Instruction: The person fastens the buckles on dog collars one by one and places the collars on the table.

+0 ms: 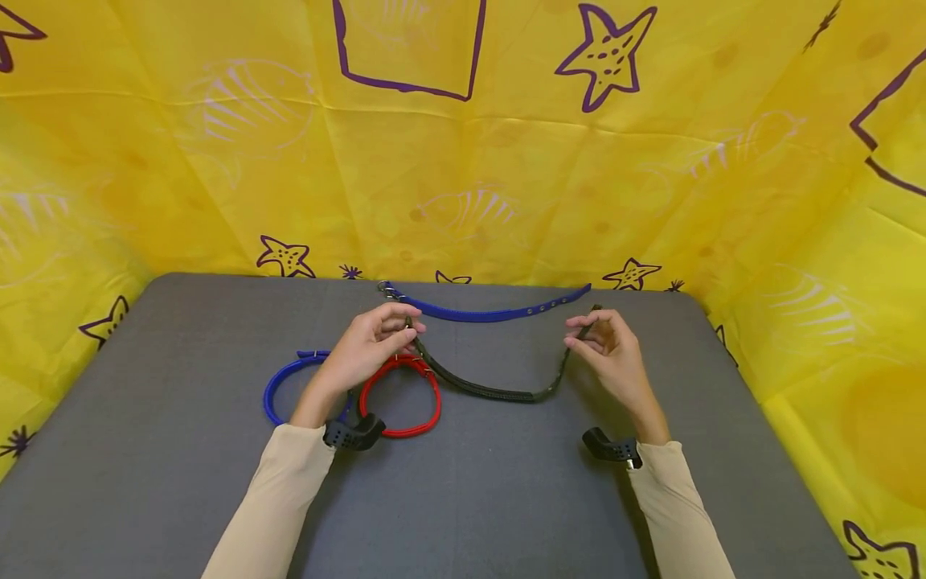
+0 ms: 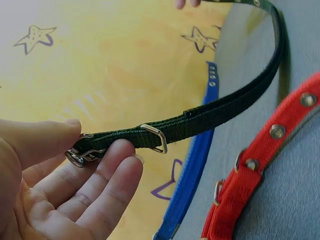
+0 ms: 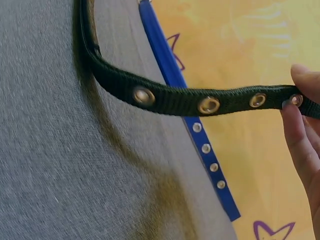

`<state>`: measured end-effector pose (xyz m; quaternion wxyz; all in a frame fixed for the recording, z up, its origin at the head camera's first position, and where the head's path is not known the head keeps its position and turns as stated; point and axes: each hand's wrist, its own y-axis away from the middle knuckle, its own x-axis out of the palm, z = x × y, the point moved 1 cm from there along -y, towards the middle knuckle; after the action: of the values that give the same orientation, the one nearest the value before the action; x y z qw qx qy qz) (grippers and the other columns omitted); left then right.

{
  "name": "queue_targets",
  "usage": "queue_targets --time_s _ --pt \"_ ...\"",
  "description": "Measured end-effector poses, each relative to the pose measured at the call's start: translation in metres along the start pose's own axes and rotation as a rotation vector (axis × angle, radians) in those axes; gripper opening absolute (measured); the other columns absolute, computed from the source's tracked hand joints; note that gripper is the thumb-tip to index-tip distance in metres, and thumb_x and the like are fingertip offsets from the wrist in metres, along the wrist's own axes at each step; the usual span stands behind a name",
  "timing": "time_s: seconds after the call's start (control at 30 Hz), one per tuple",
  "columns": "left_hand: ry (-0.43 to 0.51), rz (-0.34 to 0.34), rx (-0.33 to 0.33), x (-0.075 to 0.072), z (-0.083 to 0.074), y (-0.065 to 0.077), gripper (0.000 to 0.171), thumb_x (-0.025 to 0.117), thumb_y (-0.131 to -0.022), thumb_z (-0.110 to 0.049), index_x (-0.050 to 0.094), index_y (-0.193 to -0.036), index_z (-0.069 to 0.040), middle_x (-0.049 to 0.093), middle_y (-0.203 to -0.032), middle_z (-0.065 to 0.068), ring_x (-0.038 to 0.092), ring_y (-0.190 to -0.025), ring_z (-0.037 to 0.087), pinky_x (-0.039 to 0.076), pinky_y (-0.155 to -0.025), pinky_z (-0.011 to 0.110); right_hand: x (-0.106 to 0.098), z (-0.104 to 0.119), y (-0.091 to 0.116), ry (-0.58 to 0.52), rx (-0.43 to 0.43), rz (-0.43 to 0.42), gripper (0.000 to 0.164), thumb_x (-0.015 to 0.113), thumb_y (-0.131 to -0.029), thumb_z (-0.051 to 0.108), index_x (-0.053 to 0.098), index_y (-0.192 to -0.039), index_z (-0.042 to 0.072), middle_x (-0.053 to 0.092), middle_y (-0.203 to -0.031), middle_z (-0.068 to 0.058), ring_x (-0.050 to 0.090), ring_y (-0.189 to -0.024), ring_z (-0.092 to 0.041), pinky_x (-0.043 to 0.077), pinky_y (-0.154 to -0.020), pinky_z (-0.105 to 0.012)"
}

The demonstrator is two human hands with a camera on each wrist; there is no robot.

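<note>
A dark green pet collar (image 1: 492,392) hangs in a sagging curve between the two hands. The left hand (image 1: 369,342) pinches its buckle end; the metal buckle (image 2: 82,152) sits between thumb and fingers, and a D-ring (image 2: 155,138) shows just past the fingertips. At the other end, the right hand (image 1: 611,350) pinches the strap by one of its metal eyelets (image 3: 296,100). A buckled red collar (image 1: 438,402) lies in a loop under the left hand. Partly hidden by the left wrist is a looped blue collar (image 1: 269,394).
Along the back of the grey table (image 1: 492,498) lies an unbuckled blue collar (image 1: 477,315), its buckle to the left and eyelets to the right. Yellow printed cloth (image 1: 477,153) stands behind the table and at both sides.
</note>
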<state>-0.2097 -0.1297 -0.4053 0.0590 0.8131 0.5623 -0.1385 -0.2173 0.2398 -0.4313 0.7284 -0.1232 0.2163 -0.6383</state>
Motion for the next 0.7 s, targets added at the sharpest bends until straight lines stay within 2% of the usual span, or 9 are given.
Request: queue_targets --time_s 0.07,0.23,0.3,0.37,0.47,0.53,0.7 --pt "0.023 -0.006 0.001 0.002 0.0 0.0 0.033 0.056 -0.102 -0.012 0.053 -0.134 -0.003 0.063 -0.126 0.028 0.07 -0.098 0.025 0.055 -0.09 0.049 0.003 0.0 0.001 -0.025 -0.009 0.008 0.032 0.062 -0.083 -0.023 0.041 -0.108 -0.019 0.073 -0.106 0.007 0.071 -0.092 -0.006 0.056 -0.078 -0.018" --pt "0.097 -0.035 0.013 0.007 0.0 0.002 0.033 0.06 -0.099 -0.009 0.053 -0.13 -0.001 0.066 -0.124 0.023 0.07 -0.093 0.014 0.056 -0.088 0.045 0.012 0.002 0.004 -0.067 -0.005 0.002 0.038 0.06 -0.085 -0.023 0.034 -0.111 -0.019 0.073 -0.105 0.007 0.071 -0.092 -0.006 0.056 -0.078 -0.018" --pt "0.129 -0.053 0.022 0.009 -0.001 0.002 0.033 0.062 -0.097 -0.008 0.054 -0.128 -0.001 0.067 -0.123 0.021 0.071 -0.093 0.011 0.057 -0.088 0.043 0.015 0.003 0.006 -0.064 0.007 -0.014 0.041 0.062 -0.084 -0.022 0.034 -0.114 -0.019 0.074 -0.105 0.001 0.072 -0.091 -0.007 0.056 -0.078 -0.019" --pt "0.154 -0.072 0.03 0.011 -0.001 0.003 0.033 0.065 -0.095 -0.007 0.056 -0.126 -0.001 0.069 -0.121 0.019 0.071 -0.093 0.01 0.057 -0.087 0.042 0.018 0.005 0.007 -0.049 0.019 -0.03 0.042 0.063 -0.085 -0.02 0.036 -0.117 -0.018 0.074 -0.106 -0.011 0.072 -0.091 -0.007 0.057 -0.08 -0.02" --pt "0.161 -0.087 0.042 0.014 -0.001 0.003 0.034 0.067 -0.094 -0.008 0.058 -0.126 0.0 0.07 -0.119 0.016 0.071 -0.093 0.008 0.058 -0.086 0.04 0.022 0.008 0.008 0.0 0.039 -0.056 0.04 0.067 -0.084 -0.016 0.044 -0.118 -0.016 0.07 -0.106 -0.028 0.071 -0.092 -0.007 0.057 -0.081 -0.02" --pt "0.162 -0.083 0.041 0.017 -0.001 0.004 0.035 0.068 -0.094 -0.008 0.059 -0.126 0.0 0.07 -0.119 0.015 0.072 -0.094 0.009 0.058 -0.086 0.041 0.024 0.01 0.009 0.04 0.055 -0.071 0.038 0.069 -0.084 -0.014 0.05 -0.117 -0.014 0.068 -0.106 -0.032 0.071 -0.092 -0.006 0.057 -0.081 -0.021" --pt "0.158 -0.043 0.025 0.022 -0.003 0.006 0.036 0.068 -0.093 -0.008 0.06 -0.127 0.0 0.07 -0.117 0.016 0.072 -0.097 0.019 0.057 -0.086 0.044 0.028 0.015 0.011 0.143 0.067 -0.074 0.036 0.072 -0.083 -0.01 0.059 -0.116 -0.007 0.074 -0.103 -0.018 0.07 -0.091 -0.004 0.056 -0.078 -0.02"
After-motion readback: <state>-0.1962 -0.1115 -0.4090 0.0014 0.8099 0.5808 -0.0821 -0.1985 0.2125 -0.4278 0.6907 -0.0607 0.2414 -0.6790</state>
